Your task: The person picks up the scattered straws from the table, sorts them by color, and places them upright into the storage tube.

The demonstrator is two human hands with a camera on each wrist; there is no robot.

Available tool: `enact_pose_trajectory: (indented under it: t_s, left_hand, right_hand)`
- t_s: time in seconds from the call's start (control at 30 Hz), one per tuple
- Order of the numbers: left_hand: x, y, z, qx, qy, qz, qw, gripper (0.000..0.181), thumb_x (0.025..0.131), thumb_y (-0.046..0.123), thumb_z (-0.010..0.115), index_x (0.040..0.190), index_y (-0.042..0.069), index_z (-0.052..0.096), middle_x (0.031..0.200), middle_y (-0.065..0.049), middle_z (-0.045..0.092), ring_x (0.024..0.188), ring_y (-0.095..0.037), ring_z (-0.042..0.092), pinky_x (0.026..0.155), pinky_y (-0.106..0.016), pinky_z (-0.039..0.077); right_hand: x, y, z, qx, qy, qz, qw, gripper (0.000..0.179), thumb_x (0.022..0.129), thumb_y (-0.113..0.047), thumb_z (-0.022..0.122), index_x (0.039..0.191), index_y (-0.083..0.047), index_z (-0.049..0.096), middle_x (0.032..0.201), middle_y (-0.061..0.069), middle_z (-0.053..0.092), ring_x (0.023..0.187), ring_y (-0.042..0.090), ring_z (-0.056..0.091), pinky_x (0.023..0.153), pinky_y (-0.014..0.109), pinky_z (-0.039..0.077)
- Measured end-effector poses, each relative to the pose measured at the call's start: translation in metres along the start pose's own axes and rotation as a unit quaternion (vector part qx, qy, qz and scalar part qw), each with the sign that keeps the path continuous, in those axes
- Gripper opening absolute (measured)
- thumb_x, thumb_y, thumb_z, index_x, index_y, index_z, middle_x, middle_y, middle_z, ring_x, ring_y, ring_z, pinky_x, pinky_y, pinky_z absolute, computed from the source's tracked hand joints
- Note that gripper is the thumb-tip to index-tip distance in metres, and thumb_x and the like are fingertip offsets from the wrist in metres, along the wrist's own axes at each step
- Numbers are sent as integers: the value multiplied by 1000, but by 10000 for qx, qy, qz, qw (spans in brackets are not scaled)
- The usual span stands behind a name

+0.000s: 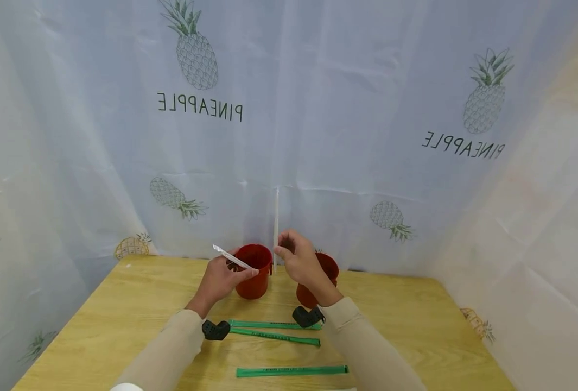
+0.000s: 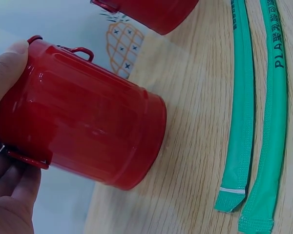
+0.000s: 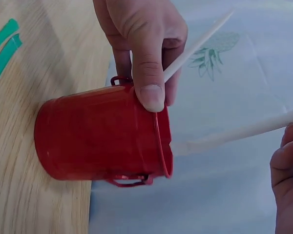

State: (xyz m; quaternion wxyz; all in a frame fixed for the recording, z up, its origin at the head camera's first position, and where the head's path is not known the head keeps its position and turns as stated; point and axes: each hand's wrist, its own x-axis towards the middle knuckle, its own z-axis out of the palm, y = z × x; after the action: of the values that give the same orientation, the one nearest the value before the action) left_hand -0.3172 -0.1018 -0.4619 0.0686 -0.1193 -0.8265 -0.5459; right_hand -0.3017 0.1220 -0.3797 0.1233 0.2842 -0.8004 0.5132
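Observation:
My left hand [image 1: 219,277] grips a red metal bucket [image 1: 252,285] by its rim, the thumb lying on the near edge in the right wrist view. A white straw [image 3: 198,45] slants out beside that thumb; whether hand or bucket rim holds it I cannot tell. With thumb and fingers my right hand [image 1: 300,263] pinches another long white straw [image 1: 276,217], upright in the head view. Its lower end [image 3: 185,147] is close to the bucket's mouth. Behind my right wrist stands a second red bucket [image 1: 306,296], partly hidden.
Two long green packets [image 1: 281,337] with dark print lie side by side on the wooden table [image 1: 391,331]. Another green packet [image 1: 291,371] is nearer the front. A white pineapple-print curtain [image 1: 318,136] hangs behind and at both sides.

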Motion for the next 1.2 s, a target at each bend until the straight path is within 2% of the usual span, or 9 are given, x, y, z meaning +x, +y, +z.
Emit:
enact_pose_trajectory:
  t_s: [0.27,0.4,0.53,0.7,0.83,0.93,1.03,1.1,1.2]
  left_hand:
    - [-5,-3,8,-112,-97,-34,9999,64,86,34,87,143,14,63,136,-8,71,120,-29,68,99,-44,62]
    - [-6,-3,9,-36,-51,78,10000,61,87,33,86,142,16,64,132,-8,73,114,-28,69,94,-42,63]
    - [-8,-4,7,64,-47,27,10000,54,89,32,85,137,18,67,126,-7,75,112,-28,70,90,-38,63]
    - [-9,-4,5,151,-15,-31,9999,49,86,34,87,129,14,71,118,-4,76,104,-24,69,84,-29,62]
    - [-6,-3,0,3,1,23,10000,63,86,34,87,139,9,65,129,-9,73,108,-25,68,87,-31,63]
    - [-3,-2,-3,-165,44,41,9998,64,86,32,87,140,7,64,135,-12,70,116,-29,69,93,-39,63]
    - [-1,-1,-4,-217,25,21,9998,67,86,31,88,142,5,62,140,-14,67,123,-33,68,97,-45,62]
    - [0,-1,-4,-207,-13,-20,9998,68,86,31,88,143,5,61,141,-14,67,124,-33,67,98,-45,62]
    - [1,0,-3,-183,-37,-70,9998,73,86,31,87,146,4,58,143,-14,66,124,-33,65,98,-44,62]
  right_hand:
    - [15,7,29,-512,18,-149,9986,4,101,1,63,104,2,61,94,16,66,81,15,57,72,21,56]
    - [12,16,43,-1041,-382,-74,9938,3,101,-1,64,102,-3,62,92,12,67,79,15,58,71,22,57]
    - [5,27,53,-1558,-943,152,9832,3,101,-4,65,104,-6,65,95,7,68,79,12,58,71,20,56]
    - [-3,33,51,-2051,-1193,153,9713,11,102,-6,65,111,-6,71,108,8,71,91,17,64,81,25,60]
    - [-10,30,41,-1820,-881,153,9792,16,101,-5,64,116,-3,70,112,10,70,98,22,66,87,32,61]
    - [-22,23,29,-1302,-472,189,9902,13,99,-4,67,112,-1,72,107,10,72,94,21,67,84,30,60]
    - [-43,16,16,-544,-251,582,9965,12,97,-4,71,108,-3,74,104,12,74,90,16,68,79,24,59]
    - [-62,12,6,-6,-267,989,9947,11,96,-5,73,107,-3,74,104,15,75,89,12,69,79,21,58]
    - [-91,9,-8,748,-441,1582,9836,15,95,-4,73,109,1,73,105,22,73,89,9,70,80,21,59]
